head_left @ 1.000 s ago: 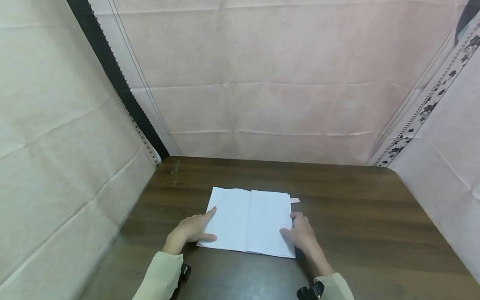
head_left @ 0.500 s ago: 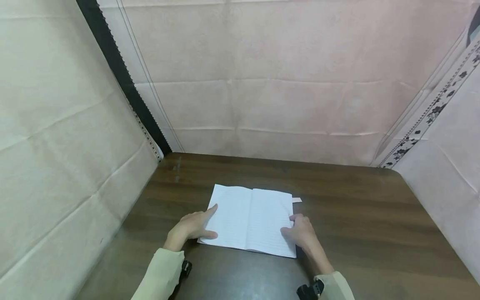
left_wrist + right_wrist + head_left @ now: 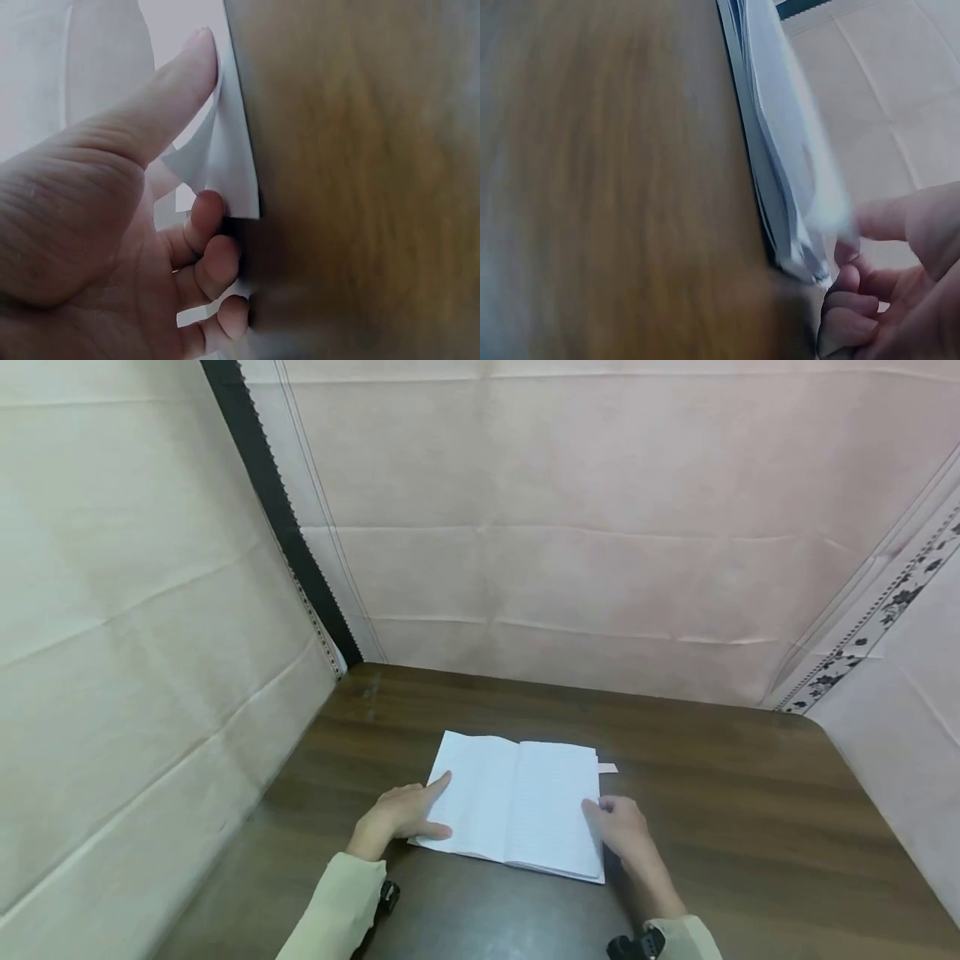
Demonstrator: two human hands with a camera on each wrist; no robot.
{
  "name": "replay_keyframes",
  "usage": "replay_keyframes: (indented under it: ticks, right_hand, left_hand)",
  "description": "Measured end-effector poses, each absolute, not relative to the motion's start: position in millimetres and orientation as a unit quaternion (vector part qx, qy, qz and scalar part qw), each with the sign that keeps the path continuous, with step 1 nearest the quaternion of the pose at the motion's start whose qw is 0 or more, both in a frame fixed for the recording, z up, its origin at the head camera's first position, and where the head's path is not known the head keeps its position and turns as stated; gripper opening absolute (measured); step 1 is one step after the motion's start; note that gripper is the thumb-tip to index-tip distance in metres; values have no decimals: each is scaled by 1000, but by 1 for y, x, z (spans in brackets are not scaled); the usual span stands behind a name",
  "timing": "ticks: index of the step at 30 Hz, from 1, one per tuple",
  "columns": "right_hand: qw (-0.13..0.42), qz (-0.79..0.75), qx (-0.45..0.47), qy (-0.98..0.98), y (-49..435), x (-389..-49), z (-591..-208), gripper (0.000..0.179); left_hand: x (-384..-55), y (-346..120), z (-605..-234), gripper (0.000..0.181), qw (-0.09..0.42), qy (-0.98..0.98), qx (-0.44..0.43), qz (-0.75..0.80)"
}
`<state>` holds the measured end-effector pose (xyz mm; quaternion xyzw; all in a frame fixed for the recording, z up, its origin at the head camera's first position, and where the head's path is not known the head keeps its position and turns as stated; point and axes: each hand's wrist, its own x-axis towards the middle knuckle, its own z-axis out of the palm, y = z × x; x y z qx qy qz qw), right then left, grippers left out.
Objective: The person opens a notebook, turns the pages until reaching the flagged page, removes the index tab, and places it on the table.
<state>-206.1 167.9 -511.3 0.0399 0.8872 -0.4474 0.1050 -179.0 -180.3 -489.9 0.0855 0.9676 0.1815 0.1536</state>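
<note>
An open notebook [image 3: 517, 810] with white, lined pages lies on the brown wooden table [image 3: 712, 827]. My left hand [image 3: 401, 814] rests at its left edge, thumb and index finger spread over the margin. In the left wrist view, the straight thumb lies on the paper beside a lifted, curled page edge [image 3: 196, 154], and the other fingertips sit by the notebook's corner. At the right edge, my right hand [image 3: 626, 831] pinches the page margin between thumb and index finger. The right wrist view shows the stacked page edges [image 3: 772, 142] side-on, with the other fingers curled below.
A small white tab [image 3: 608, 768] sticks out from the notebook's upper right side. Pale fabric sheets [image 3: 585, 527] hang behind the table and along both sides. Black devices are worn at the left wrist [image 3: 387, 897] and right wrist [image 3: 637, 943].
The head view has shifted, so everything sits a little further right. My right thumb and index finger have come together on the page edge. The left hand keeps its place.
</note>
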Motion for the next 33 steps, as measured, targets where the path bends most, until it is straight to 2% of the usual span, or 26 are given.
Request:
replay_keyframes:
  ticks: [6, 17, 27, 33]
  right_hand:
    - [117, -482, 36, 868, 179, -205, -502, 69]
    - [162, -537, 22, 828, 175, -209, -489, 79]
    - [180, -634, 8, 752, 148, -216, -490, 60]
    - [182, -638, -2, 748, 123, -219, -496, 59]
  left_hand:
    - [-176, -169, -491, 88, 136, 970, 105, 171]
    - [-174, -171, -503, 88, 121, 967, 118, 190]
    - [-173, -183, -505, 76, 114, 952, 135, 249]
    - [-174, -191, -506, 78, 110, 947, 124, 274]
